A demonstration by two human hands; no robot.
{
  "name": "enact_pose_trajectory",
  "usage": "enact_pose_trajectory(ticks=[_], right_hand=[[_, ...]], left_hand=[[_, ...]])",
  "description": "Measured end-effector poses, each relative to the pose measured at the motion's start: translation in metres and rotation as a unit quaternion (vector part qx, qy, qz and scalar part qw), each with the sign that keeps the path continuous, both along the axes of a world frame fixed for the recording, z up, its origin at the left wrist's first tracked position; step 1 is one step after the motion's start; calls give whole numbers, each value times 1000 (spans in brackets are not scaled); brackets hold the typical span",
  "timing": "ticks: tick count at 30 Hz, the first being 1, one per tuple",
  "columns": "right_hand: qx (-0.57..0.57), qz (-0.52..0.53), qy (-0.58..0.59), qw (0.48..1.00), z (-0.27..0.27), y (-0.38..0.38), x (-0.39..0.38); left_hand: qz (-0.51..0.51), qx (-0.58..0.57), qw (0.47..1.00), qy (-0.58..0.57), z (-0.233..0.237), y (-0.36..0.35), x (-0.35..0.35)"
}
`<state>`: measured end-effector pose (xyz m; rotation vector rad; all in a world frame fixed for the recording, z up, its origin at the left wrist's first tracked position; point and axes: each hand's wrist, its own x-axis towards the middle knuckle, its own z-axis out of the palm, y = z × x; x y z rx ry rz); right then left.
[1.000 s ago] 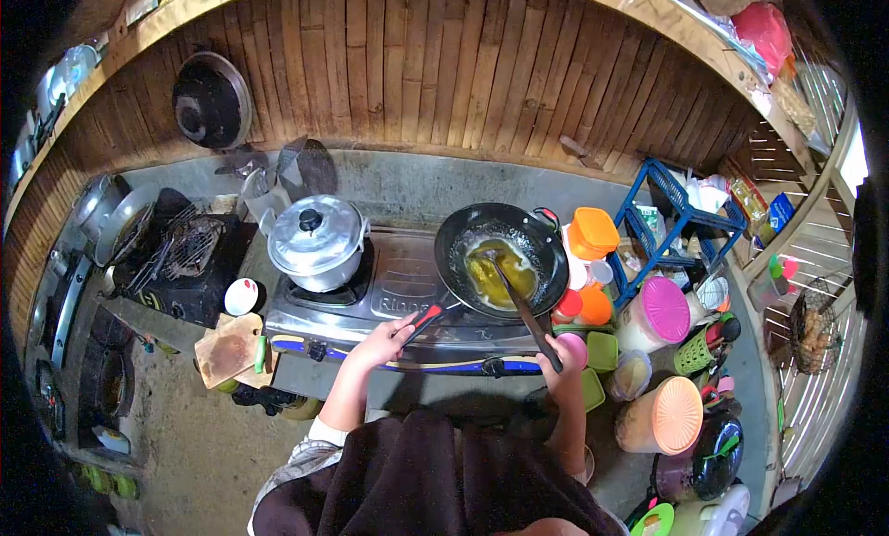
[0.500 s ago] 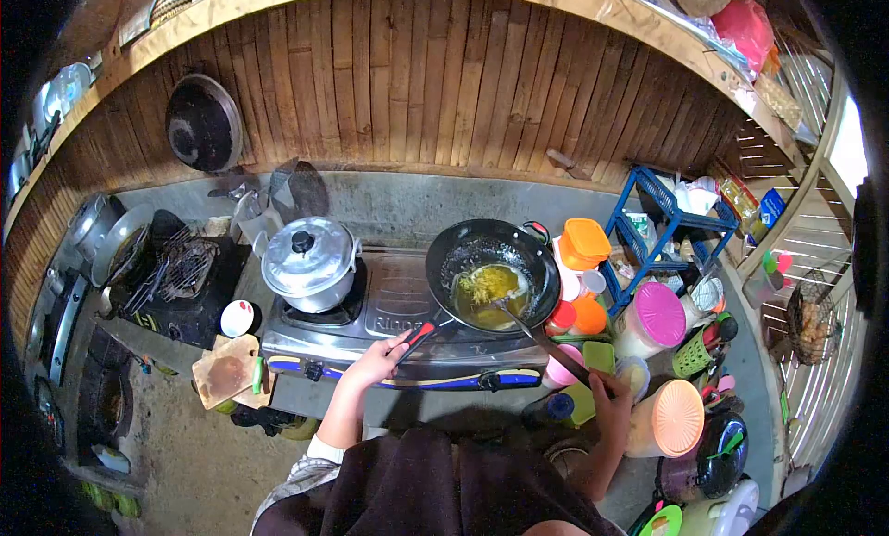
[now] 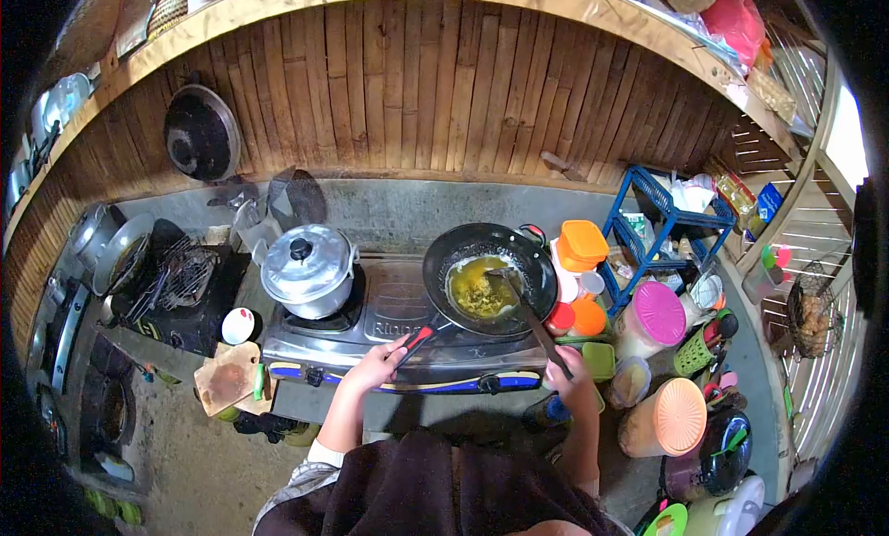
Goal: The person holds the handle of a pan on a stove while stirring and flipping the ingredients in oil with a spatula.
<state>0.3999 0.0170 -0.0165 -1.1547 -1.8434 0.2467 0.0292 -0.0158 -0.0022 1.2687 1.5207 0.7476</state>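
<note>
A black wok (image 3: 444,258) sits on the right side of the metal gas stove (image 3: 389,300), with yellow oil and pale chopped bits (image 3: 482,291) in its bottom. My left hand (image 3: 378,365) is closed round the wok's red and black handle (image 3: 413,342). In my right hand (image 3: 571,379) is the handle of a dark spatula (image 3: 535,323), whose blade dips into the oil at the right of the bits. A lidded aluminium pot (image 3: 308,272) stands on the left burner.
Right of the wok stand an orange container (image 3: 582,245), a pink-lidded jar (image 3: 657,316), a peach-lidded jar (image 3: 679,417) and a blue rack (image 3: 662,198). To the left are a cutting board (image 3: 227,379) with a green-handled knife (image 3: 258,381), a white bowl (image 3: 238,326) and a charred grill (image 3: 190,277).
My right hand has moved up and left with the spatula, whose blade is now further up in the wok. The chopped bits have spread lower in the oil. My left hand stays on the handle.
</note>
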Motion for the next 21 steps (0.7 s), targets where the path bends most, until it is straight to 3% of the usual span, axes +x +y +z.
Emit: enact_pose_trajectory(ticks=[4,8,9,11,12,14,15,17,18,20,21], right_hand=[[-135,43,80,987,-3,5,-22],[-138,59,137,979,-35,14,-20],[-137,58,137,979,-17,7,-20],[-177,17,0,984,33,-13,-21],[-177,15,0,984,21,-10,-13],[19,25,-18,999,-11,0,11],[20,24,-19,999,-7,-2,13],[-85,33,46,995,14,-18,17],[-85,32,46,995,31,-30,18],[-234,-71,22,969,70,-54,22],[-236,-78,28,968,81,-61,22]], left_hand=[[-2,4,1000,-3,7,-2,2],[0,-2,1000,-24,2,-1,0],[2,4,1000,-22,1,-1,0],[3,12,1000,-20,2,-1,1],[4,10,1000,-12,5,-2,2],[4,9,1000,-4,5,-1,2],[2,15,1000,-6,2,-1,1],[0,20,1000,-9,1,0,1],[-1,17,1000,-10,2,-1,1],[-3,14,1000,-10,5,-1,2],[1,9,1000,1,7,-1,3]])
